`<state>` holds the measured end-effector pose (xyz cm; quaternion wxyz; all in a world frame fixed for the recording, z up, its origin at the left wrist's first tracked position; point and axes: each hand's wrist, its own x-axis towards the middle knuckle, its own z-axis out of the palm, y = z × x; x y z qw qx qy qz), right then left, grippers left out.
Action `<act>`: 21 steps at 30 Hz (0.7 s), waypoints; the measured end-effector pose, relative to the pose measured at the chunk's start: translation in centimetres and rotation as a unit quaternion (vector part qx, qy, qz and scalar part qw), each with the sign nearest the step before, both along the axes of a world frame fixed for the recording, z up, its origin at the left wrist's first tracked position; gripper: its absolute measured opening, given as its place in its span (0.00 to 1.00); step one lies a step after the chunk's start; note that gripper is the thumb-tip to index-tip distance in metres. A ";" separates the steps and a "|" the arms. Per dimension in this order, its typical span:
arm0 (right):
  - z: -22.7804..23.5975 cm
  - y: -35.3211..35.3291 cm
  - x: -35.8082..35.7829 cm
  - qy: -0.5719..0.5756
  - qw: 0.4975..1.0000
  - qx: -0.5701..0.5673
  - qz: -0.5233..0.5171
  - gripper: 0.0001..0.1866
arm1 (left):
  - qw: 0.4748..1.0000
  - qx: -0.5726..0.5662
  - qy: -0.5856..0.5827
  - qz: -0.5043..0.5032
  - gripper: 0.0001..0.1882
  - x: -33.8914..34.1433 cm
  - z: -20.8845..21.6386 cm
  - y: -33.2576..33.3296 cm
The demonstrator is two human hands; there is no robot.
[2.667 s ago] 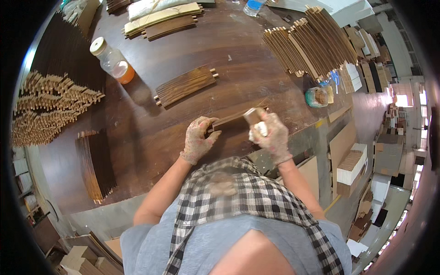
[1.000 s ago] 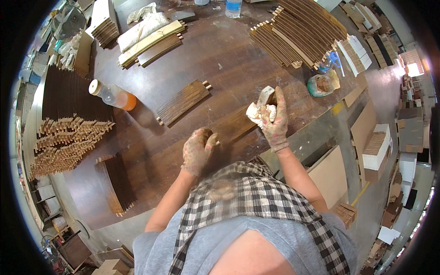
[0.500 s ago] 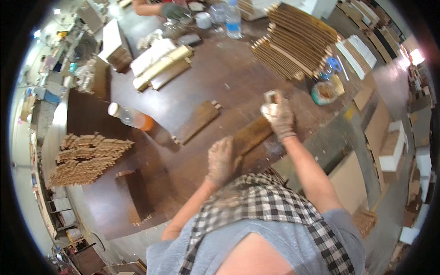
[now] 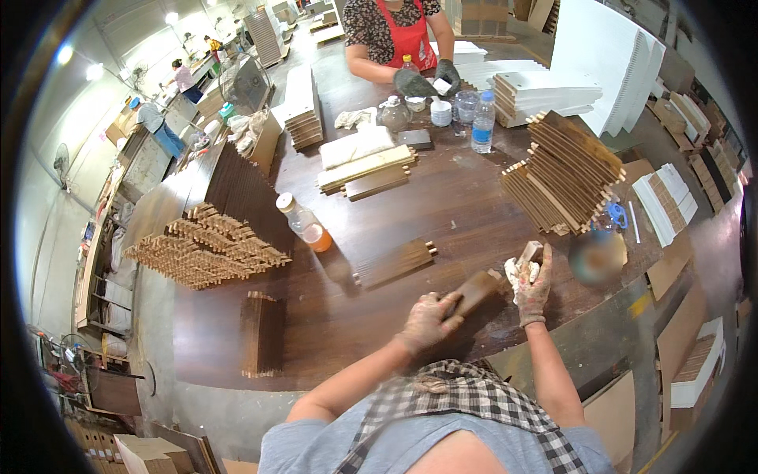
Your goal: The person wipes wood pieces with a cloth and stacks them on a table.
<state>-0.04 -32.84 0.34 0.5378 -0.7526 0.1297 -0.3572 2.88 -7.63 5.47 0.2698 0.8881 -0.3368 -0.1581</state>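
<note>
My left hand [image 4: 430, 322], in a thin stained glove, grips the near end of a dark brown wooden board [image 4: 480, 291] and holds it tilted over the table. My right hand [image 4: 534, 288], gloved too, is closed around a crumpled white rag [image 4: 518, 275] and a small brownish block [image 4: 532, 251]. It is just right of the board's far end. Another brown board [image 4: 404, 262] with pale dowels at its ends lies flat beyond my left hand. Near my right hand stands a round tub [image 4: 596, 257], blurred.
A bottle of orange liquid [image 4: 308, 225] stands left of centre. Dowelled boards are stacked at the left [image 4: 209, 245] and far right [image 4: 564, 170]. A water bottle [image 4: 482, 122] and pale boards [image 4: 367, 162] stand farther back. Across the table, a co-worker in a red apron [image 4: 407, 35] handles something white.
My left hand has lifted the board off the table and tilted it. My right hand, with rag and block, has come away from the board. The view has tipped up, showing the co-worker.
</note>
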 end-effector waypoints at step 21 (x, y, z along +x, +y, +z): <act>9.8 4.4 4.5 -0.130 0.951 -0.235 0.151 0.44 | 0.553 -0.543 0.565 0.283 0.22 -4.6 3.2 -1.8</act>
